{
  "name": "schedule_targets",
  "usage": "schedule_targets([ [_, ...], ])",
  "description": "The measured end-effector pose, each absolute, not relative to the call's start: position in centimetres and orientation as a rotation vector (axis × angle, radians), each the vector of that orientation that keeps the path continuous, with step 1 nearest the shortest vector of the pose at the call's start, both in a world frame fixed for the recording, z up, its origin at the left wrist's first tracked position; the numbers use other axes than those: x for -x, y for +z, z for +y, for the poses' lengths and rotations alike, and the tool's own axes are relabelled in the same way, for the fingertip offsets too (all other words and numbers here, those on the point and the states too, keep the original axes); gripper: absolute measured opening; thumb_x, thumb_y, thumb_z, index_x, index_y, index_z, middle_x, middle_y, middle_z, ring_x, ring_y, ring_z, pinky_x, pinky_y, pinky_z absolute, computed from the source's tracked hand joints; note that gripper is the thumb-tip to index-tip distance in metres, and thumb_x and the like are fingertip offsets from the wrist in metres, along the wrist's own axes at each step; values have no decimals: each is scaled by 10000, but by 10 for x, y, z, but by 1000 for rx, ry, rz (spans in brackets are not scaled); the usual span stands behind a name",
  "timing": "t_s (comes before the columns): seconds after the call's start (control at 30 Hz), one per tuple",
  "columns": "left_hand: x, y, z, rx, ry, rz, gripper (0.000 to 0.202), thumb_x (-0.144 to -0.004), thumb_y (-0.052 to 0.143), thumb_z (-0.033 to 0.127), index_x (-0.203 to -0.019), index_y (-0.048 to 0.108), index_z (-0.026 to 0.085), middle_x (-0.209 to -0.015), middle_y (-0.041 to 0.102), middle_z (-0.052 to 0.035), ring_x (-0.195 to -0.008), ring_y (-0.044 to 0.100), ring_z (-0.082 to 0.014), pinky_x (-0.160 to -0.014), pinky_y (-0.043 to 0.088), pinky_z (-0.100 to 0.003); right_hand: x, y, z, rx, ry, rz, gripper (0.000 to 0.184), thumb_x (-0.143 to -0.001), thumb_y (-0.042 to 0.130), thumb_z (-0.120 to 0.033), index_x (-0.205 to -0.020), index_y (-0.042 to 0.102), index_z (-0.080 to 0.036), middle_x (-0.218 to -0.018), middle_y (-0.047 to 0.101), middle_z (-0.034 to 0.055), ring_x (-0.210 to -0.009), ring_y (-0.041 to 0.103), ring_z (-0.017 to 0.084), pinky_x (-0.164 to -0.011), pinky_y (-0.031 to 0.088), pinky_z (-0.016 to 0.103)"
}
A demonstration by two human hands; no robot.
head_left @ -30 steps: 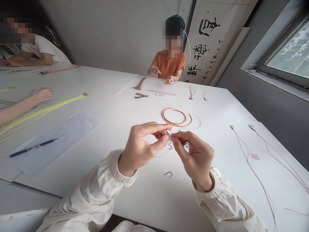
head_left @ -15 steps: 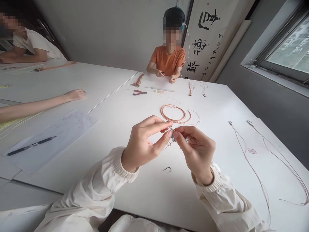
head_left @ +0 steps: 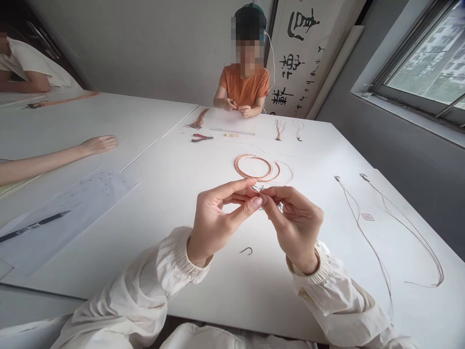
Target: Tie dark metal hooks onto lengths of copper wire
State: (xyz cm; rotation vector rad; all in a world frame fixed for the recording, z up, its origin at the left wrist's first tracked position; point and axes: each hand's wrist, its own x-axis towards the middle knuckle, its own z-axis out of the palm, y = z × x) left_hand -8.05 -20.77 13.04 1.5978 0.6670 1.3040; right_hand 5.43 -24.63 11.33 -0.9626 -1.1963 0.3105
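Observation:
Both my hands meet fingertip to fingertip above the white table (head_left: 203,286). My left hand (head_left: 223,213) is closed in a pinch on a small, thin metal piece that looks like a fish hook (head_left: 256,188), mostly covered by the fingers. Thumb and forefinger of my right hand (head_left: 296,220) press together at the same spot, on what seems to be a thin line, largely hidden. Behind the right fingers, part of a cluster of metal hooks (head_left: 279,206) shows. One loose fish hook (head_left: 250,250) lies on the table below my hands.
Beyond my hands lies a coil of orange line (head_left: 237,169). Red-handled pliers (head_left: 201,138) and a ruler (head_left: 232,131) are farther back. Hooks with long lines (head_left: 358,220) lie right; paper (head_left: 90,213) and a pen (head_left: 36,225) left. A co-worker's arm (head_left: 69,154) reaches in; another person (head_left: 245,87) sits opposite.
My view has turned slightly right. My fingertips have drawn closer together around the small piece. The person opposite has brought their hands together.

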Motion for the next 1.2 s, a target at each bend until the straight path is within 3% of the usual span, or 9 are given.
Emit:
schedule_targets([
  [0.53, 77, 123, -211, -1585, 1269, 740, 175, -766, 790, 193, -940, 779, 182, -851, 767, -47, -783, 734, -194, -753, 653, -317, -52, 91, -261, 933, 266, -1214, 166, -816, 678, -56, -881, 717, -204, -770, 722, 23, -652, 652, 155, -567, 533, 309],
  [0.8, 80, 130, -214, -1731, 1322, 715, 127, -776, 758, 151, -892, 784, 197, -780, 736, -27, -716, 691, -158, -691, 620, -289, -53, 94, -269, 952, 348, -1284, 154, -848, 649, -101, -950, 713, -197, -784, 712, 27, -664, 650, 152, -608, 549, 307],
  [1.0, 74, 138, -221, -1902, 1454, 653, 176, -780, 740, 96, -909, 779, 210, -770, 727, -4, -694, 662, -131, -705, 590, -279, -54, 104, -273, 968, 374, -1225, 90, -851, 660, -130, -892, 704, -196, -776, 705, 18, -602, 604, 127, -580, 549, 297],
  [1.2, 73, 132, -227, -1789, 1393, 679, 242, -780, 770, 166, -1020, 752, 195, -829, 749, -24, -744, 707, -159, -753, 624, -297, -56, 101, -278, 999, 323, -1167, 31, -845, 678, -166, -856, 691, -192, -744, 693, 20, -594, 603, 132, -549, 554, 293],
])
